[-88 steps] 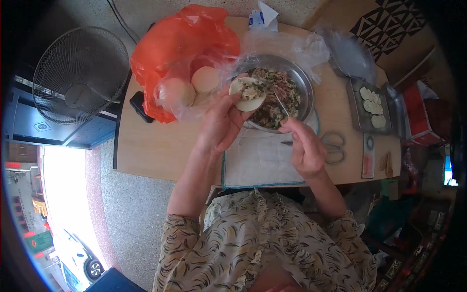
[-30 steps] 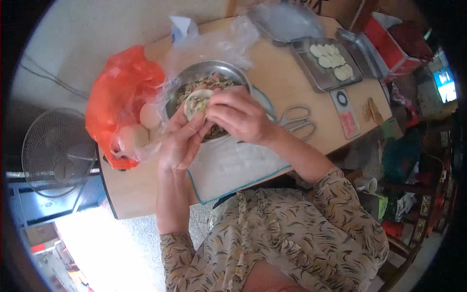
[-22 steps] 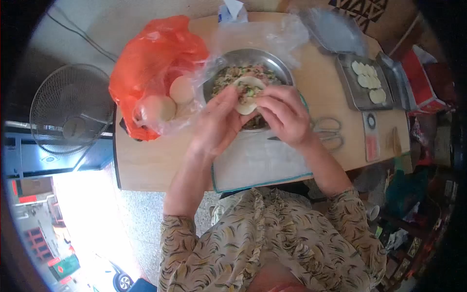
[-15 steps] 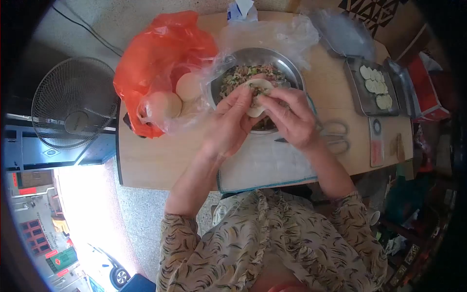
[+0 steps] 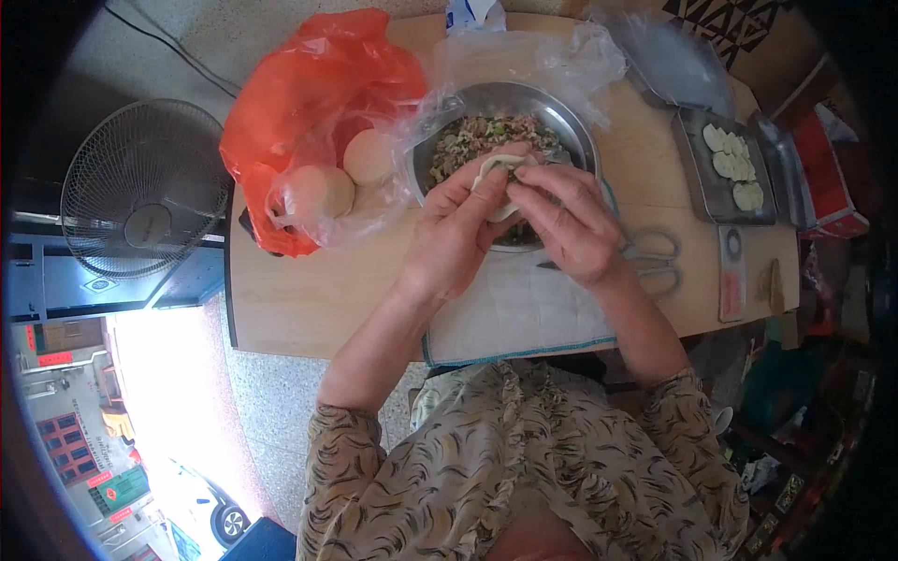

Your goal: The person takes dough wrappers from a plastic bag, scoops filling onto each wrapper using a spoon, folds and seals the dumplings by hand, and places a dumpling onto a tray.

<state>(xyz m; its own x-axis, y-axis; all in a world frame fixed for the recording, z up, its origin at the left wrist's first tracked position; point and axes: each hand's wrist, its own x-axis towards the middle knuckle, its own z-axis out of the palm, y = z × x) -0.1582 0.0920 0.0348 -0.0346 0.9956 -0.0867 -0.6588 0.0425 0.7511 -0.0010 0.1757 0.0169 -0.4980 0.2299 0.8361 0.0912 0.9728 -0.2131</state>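
Note:
A round, pale dough wrapper (image 5: 499, 168) is held over the near part of a steel bowl (image 5: 582, 140), its edges partly folded up around the filling. My left hand (image 5: 454, 224) grips it from the left, thumb on top. From the right, my right hand (image 5: 575, 220) pinches its edge between thumb and fingers. Chopped meat and greens (image 5: 477, 136) lie in the bowl. Stacks of round wrappers (image 5: 318, 192) sit in clear plastic at the left. On the right, a metal tray (image 5: 700, 168) holds several pale filled pieces (image 5: 734, 166).
An orange bag (image 5: 309, 84) lies at the back left, near a fan (image 5: 145, 187). Scissors (image 5: 652, 257) and a white cloth (image 5: 519, 313) lie near the bowl. A phone-like case (image 5: 731, 271) and a red box (image 5: 823, 173) are at the right.
Earlier my right hand held a thin utensil in the bowl; now it pinches the wrapper. The wrapper has gone from open to partly folded. The camera view has shifted.

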